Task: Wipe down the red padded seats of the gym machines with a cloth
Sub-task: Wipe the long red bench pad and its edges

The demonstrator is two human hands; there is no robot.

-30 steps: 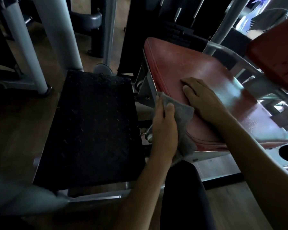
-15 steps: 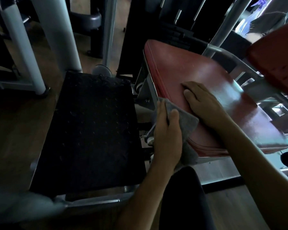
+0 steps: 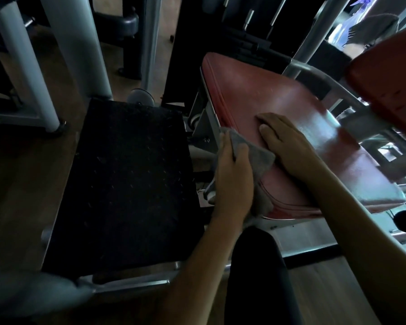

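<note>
A red padded seat (image 3: 267, 97) slopes across the middle right of the view, glossy toward its right end. My left hand (image 3: 234, 181) grips a grey cloth (image 3: 256, 158) and holds it against the seat's near left edge, the cloth draping over the side. My right hand (image 3: 288, 144) rests flat on top of the seat, fingers straight and pointing left, just beside the cloth. A second red pad (image 3: 389, 83) shows at the upper right.
A black textured footplate (image 3: 127, 184) with a metal frame lies to the left of the seat. Grey machine posts (image 3: 80, 48) stand behind it on a wooden floor (image 3: 17, 179). A dark weight stack (image 3: 232, 26) rises behind the seat. My dark-clothed knee (image 3: 258, 277) is below.
My left hand has slid the cloth a short way up along the seat's left edge. My right hand stays flat on the seat.
</note>
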